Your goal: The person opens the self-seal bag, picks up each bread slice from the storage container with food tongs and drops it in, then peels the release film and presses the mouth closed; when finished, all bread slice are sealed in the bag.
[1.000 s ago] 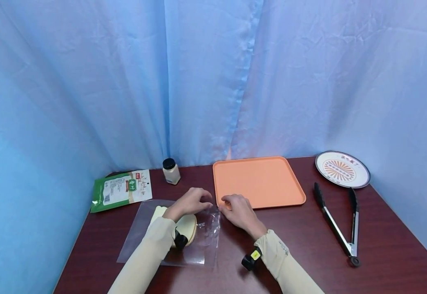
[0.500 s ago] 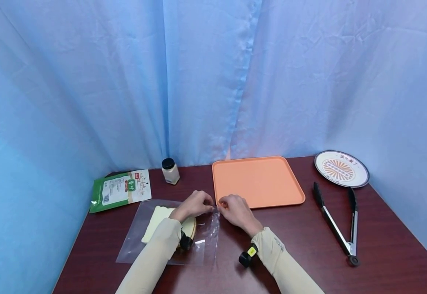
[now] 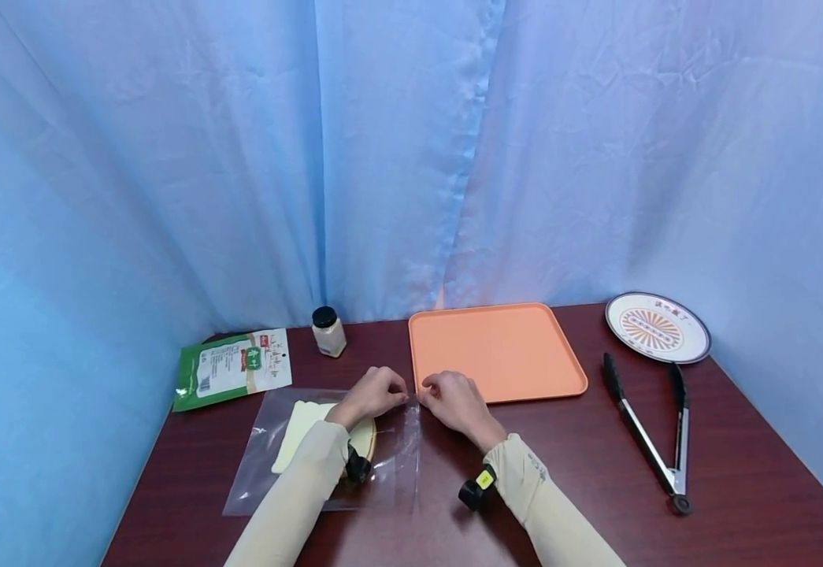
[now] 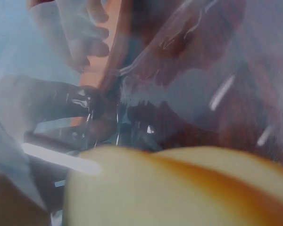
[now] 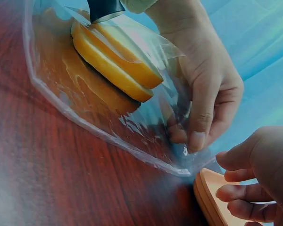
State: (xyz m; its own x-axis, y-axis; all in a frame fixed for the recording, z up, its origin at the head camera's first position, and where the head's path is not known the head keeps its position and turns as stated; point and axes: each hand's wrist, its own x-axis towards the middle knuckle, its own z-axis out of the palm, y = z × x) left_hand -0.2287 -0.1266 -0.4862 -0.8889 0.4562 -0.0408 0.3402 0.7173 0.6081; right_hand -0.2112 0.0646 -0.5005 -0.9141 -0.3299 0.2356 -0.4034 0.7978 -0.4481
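Observation:
A clear plastic bag [image 3: 258,465] lies on the table in the head view, with slices of bread [image 3: 302,431] inside it. Thick, pale slices with brown crusts [image 5: 113,68] show through the plastic in the right wrist view. My left hand [image 3: 377,392] reaches over the bag and pinches its mouth near the far right corner. Facing it, my right hand [image 3: 456,405] has thumb and fingertips curled at that same corner. In the left wrist view the bread [image 4: 132,193] fills the foreground, blurred. My left forearm hides part of the bag and bread.
An orange tray [image 3: 496,354] sits just behind the right hand. Tongs [image 3: 655,449] lie spread at right, with a patterned plate [image 3: 698,339] behind. A green and white packet [image 3: 237,366] and a black-lidded jar [image 3: 329,339] stand back left, before blue curtains [image 3: 397,157].
The left hand has moved slightly right and its fingers have closed in on the bag's corner. The right hand has stayed almost in place. The plastic has shifted a little.

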